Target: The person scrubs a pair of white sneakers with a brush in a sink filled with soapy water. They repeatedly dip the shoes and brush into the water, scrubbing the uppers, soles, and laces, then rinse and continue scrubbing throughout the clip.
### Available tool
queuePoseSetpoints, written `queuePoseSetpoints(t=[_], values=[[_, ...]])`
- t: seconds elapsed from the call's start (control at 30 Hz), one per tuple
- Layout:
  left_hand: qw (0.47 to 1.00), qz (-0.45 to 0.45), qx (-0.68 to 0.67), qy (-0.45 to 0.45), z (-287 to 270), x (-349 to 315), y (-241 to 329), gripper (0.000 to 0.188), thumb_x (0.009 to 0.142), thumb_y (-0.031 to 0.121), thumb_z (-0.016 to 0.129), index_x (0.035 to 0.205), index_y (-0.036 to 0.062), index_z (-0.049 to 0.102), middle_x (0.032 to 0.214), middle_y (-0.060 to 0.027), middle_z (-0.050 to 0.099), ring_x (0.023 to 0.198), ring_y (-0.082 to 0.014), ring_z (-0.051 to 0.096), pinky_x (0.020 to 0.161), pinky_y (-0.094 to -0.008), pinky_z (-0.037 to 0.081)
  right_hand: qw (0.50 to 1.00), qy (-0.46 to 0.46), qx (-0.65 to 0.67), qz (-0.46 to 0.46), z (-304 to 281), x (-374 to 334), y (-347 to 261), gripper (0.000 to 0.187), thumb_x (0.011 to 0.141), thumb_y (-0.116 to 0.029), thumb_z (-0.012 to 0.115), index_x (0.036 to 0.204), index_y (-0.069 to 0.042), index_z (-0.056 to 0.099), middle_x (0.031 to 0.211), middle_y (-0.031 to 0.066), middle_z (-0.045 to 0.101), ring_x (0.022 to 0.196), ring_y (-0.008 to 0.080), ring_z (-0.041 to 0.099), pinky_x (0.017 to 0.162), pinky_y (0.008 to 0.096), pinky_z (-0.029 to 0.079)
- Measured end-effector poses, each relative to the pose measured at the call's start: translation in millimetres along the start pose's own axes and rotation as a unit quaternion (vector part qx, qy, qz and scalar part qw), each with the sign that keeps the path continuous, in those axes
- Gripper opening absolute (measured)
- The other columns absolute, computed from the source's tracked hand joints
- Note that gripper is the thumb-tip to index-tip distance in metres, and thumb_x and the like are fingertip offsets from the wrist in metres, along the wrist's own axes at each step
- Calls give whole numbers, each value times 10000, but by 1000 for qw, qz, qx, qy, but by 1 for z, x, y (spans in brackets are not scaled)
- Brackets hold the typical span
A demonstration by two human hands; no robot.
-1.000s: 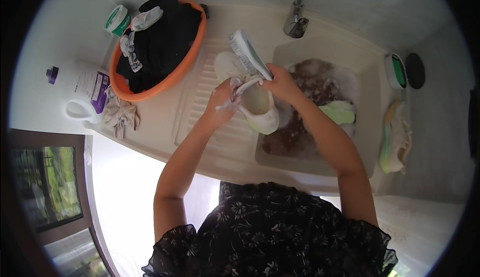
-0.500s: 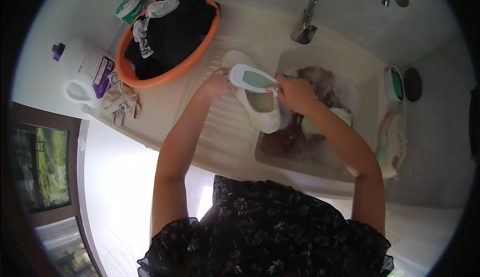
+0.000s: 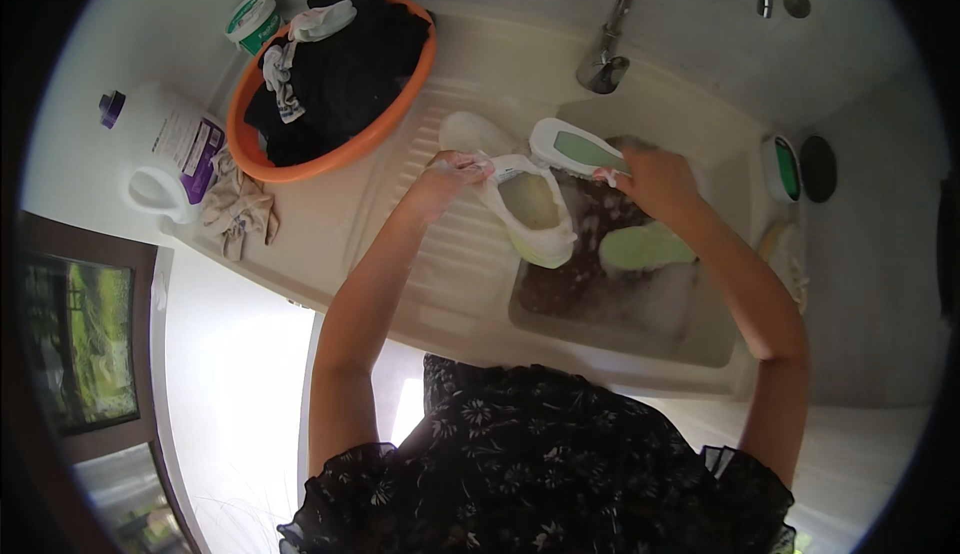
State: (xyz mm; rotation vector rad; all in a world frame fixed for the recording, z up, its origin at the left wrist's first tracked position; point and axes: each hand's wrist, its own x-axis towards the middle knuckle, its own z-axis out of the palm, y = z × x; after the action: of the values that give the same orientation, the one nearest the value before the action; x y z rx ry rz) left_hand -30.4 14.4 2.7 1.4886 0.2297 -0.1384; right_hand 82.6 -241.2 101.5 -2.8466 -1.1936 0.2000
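My left hand (image 3: 447,180) is closed on the side of a white shoe (image 3: 538,237) that rests on the ribbed washboard at the basin's left edge. The shoe's opening faces up. In my right hand (image 3: 655,180) is a white scrub brush (image 3: 573,147) with a pale green panel on its back. The brush is held above the basin, apart from the shoe and to its right. A pale green shoe sole (image 3: 648,249) shows in the brown, foamy water below my right forearm. Behind my left hand lies another whitish piece (image 3: 478,134), perhaps part of a shoe.
An orange tub (image 3: 378,134) piled with dark clothes stands back left, a white tub (image 3: 253,20) behind it. Left of it are a detergent jug (image 3: 165,154) and a crumpled cloth (image 3: 240,209). A chrome faucet (image 3: 605,59) rises behind the sink basin (image 3: 620,346); a green-and-white container (image 3: 783,169) sits right.
My right hand has moved right with the brush, away from the shoe. My left hand has shifted slightly to the right along with the shoe. More of the sole in the water shows.
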Motion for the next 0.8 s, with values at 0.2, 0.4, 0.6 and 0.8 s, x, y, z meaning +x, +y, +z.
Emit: queuePoseSetpoints(t=[0.2,0.4,0.6,0.8], values=[[997,37,-53,34,5,-1,-1,157,811,75,563,932,-11,614,806,-3,597,737,-86,514,701,-230,406,998,12,35,-45,9,6,-44,348,791,-382,557,844,-39,539,686,146,602,670,335,591,602,429,459],[999,22,-13,46,17,-4,7,158,815,73,542,925,-21,608,789,-4,582,732,-87,504,689,-223,402,998,-55,20,14,-7,-14,15,320,765,-337,586,824,-27,530,680,153,587,638,347,574,574,439,446],[999,36,26,29,0,0,-5,181,805,80,550,946,-19,606,810,-15,594,753,-93,513,702,-220,402,996,-12,85,-40,43,2,-26,309,753,-314,605,809,-21,523,718,166,588,670,349,569,595,426,446],[984,104,147,-16,-20,-14,33,130,795,35,554,905,-17,598,842,-31,588,739,-106,514,648,-241,406,994,13,92,60,39,-39,48,339,801,-373,558,766,-38,516,632,150,572,620,338,569,582,428,440]])
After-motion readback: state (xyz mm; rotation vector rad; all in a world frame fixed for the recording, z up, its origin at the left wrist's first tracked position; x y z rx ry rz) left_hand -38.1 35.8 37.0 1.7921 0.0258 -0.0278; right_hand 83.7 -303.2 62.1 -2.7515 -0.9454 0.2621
